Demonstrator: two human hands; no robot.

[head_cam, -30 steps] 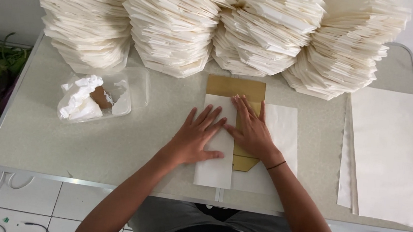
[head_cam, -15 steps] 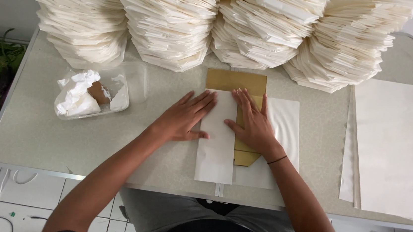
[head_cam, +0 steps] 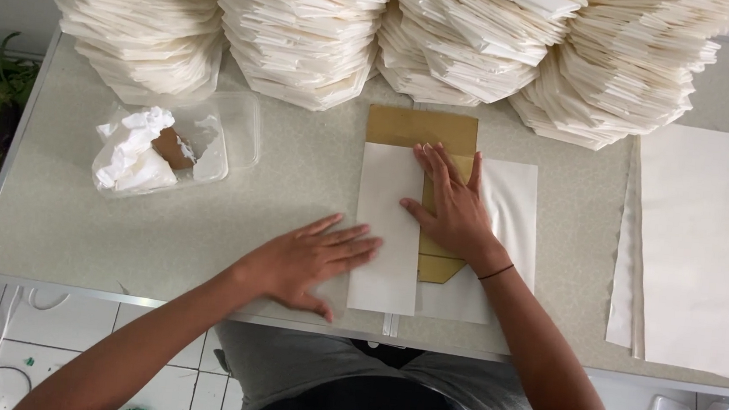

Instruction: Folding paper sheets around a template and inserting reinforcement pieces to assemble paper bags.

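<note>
Thin, limp white paper sheet (head_cam: 388,233), folded over a stiff brown cardboard template (head_cam: 424,131) mid-table, likely creases easily; left hand (head_cam: 311,262) flat, grip spread, on its left edge, right hand (head_cam: 452,208) spread, pressing the fold.

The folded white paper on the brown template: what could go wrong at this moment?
1. The left hand touches only the left edge of the folded white paper, so the flap may spring open.
2. The right hand alone pins the brown template; it may shift and skew the fold.
3. The tall paper stacks lean just behind and might slide onto the work.
</note>
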